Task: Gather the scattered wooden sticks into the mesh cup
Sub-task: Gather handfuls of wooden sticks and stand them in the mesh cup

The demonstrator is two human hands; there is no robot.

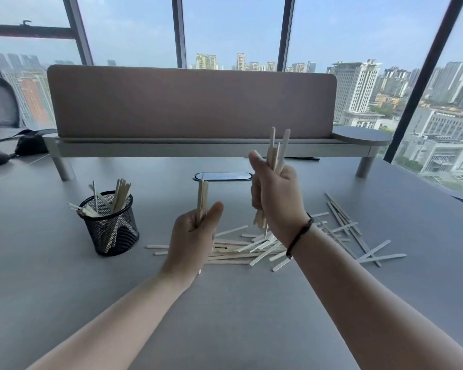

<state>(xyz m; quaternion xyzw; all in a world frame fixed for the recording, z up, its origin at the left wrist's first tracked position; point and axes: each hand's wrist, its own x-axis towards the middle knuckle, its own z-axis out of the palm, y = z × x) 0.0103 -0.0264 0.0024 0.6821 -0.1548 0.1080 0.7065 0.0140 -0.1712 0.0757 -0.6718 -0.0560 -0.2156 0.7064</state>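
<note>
Above the table (251,303), right hand (277,198) sticks (277,150) upright

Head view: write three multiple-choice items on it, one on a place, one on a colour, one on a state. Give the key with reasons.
1. Where does the mesh cup stand?
A. To the left of the stick pile
B. On the shelf by the window
C. To the right of the pile

2. What colour is the cup?
A. White
B. Black
C. Red

3. What is the right hand doing?
A. Lying flat on the table
B. Hanging open and holding nothing
C. Gripping a bundle of sticks upright

Key: 1 A, the cup is on the table, left of the pile and of the left hand. 2 B, its wire mesh is black. 3 C, the fingers curl round sticks that jut above and below the fist.
</note>
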